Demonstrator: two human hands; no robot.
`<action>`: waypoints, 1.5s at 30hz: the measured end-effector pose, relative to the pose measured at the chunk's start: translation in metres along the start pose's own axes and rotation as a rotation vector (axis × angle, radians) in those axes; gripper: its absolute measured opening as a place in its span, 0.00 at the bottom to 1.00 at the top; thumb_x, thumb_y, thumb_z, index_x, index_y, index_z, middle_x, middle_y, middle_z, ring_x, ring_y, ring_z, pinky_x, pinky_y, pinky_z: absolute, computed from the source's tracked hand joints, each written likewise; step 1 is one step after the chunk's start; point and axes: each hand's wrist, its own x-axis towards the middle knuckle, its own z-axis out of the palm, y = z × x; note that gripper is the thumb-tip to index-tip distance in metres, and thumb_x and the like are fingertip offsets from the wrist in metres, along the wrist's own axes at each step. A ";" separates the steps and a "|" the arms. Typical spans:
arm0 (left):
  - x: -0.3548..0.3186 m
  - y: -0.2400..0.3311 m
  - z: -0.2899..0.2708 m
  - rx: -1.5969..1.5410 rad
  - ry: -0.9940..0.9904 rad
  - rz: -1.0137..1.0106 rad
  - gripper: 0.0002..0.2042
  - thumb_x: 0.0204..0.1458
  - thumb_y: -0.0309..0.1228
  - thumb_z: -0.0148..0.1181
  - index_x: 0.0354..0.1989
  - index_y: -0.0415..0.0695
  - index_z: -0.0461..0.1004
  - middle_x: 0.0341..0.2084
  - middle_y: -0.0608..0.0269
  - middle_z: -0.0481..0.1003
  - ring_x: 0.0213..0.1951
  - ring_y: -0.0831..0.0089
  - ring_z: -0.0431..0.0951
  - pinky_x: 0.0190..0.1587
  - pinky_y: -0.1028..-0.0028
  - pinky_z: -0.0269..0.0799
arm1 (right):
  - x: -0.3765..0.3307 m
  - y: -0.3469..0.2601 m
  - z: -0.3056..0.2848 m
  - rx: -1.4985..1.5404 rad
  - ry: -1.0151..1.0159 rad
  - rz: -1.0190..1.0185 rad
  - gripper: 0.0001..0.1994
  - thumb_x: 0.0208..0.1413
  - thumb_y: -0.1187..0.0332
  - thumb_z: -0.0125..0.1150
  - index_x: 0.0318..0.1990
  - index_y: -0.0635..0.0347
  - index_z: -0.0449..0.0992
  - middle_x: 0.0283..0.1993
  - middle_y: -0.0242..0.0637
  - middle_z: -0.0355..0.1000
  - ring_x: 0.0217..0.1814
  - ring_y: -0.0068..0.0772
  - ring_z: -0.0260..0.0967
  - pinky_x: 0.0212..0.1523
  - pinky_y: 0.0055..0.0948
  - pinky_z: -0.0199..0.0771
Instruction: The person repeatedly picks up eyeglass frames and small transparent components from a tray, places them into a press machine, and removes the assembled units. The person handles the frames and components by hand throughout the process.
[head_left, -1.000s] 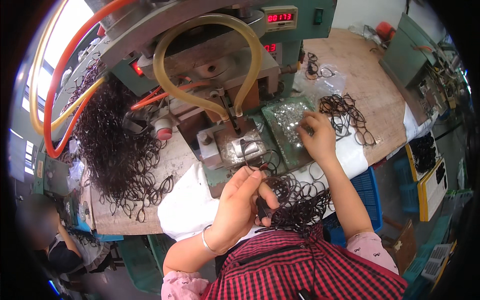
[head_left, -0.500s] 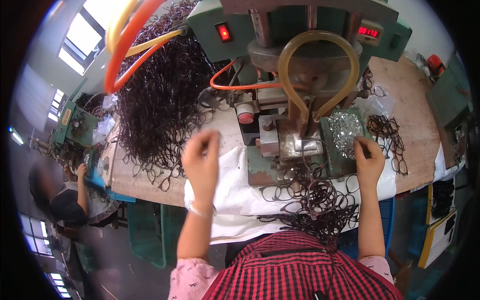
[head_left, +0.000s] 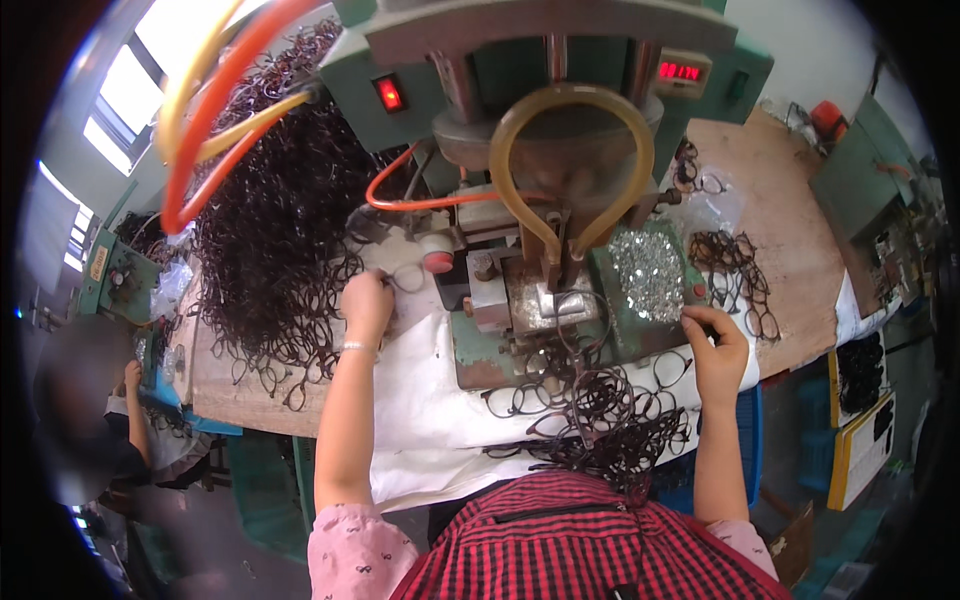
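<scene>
While the green metal press (head_left: 560, 200) fills the top of the view, its curved amber hose (head_left: 570, 160) looping over the die block, the left hand (head_left: 367, 305) rests at the edge of a tangled heap of dark wire eyeglass frames (head_left: 275, 250), fingers pressed together on a single thin frame (head_left: 405, 277). The right hand (head_left: 718, 345) lies beside a tray of glittering small metal parts (head_left: 648, 262); whether its grip pinches anything cannot be told. More dark frames (head_left: 600, 420) spill over a white cloth (head_left: 430, 430) on the wooden desk (head_left: 790, 220). Fisheye bending cuts off the press top. Compared with half a second earlier, the left hand has lowered onto the heap.
</scene>
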 end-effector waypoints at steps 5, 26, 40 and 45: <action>-0.062 -0.023 -0.008 -0.739 -0.018 0.054 0.14 0.52 0.26 0.58 0.47 0.39 0.79 0.33 0.52 0.80 0.32 0.63 0.80 0.37 0.69 0.76 | 0.016 -0.081 0.034 0.110 -0.354 -0.326 0.04 0.49 0.78 0.64 0.33 0.61 0.82 0.34 0.35 0.78 0.39 0.25 0.73 0.40 0.23 0.70; -0.090 0.154 -0.155 -1.436 0.547 0.633 0.08 0.56 0.17 0.54 0.41 0.36 0.64 0.40 0.51 0.74 0.36 0.58 0.82 0.31 0.72 0.82 | -0.003 -0.107 0.094 0.573 -0.389 -0.054 0.26 0.52 0.78 0.62 0.60 0.67 0.65 0.45 0.40 0.76 0.50 0.29 0.73 0.52 0.26 0.70; -0.107 0.166 -0.083 -0.686 0.327 1.455 0.12 0.41 0.21 0.68 0.27 0.37 0.68 0.44 0.47 0.78 0.31 0.65 0.78 0.32 0.70 0.78 | 0.049 0.015 0.046 -0.518 -0.021 -0.294 0.07 0.43 0.71 0.68 0.31 0.59 0.80 0.43 0.39 0.74 0.52 0.46 0.68 0.51 0.39 0.69; -0.106 0.163 -0.080 -0.734 0.368 1.444 0.09 0.43 0.21 0.69 0.32 0.31 0.77 0.41 0.47 0.79 0.35 0.57 0.83 0.30 0.69 0.80 | 0.053 0.021 0.049 -0.364 0.042 -0.320 0.04 0.47 0.71 0.66 0.31 0.61 0.80 0.34 0.42 0.76 0.40 0.46 0.72 0.43 0.37 0.70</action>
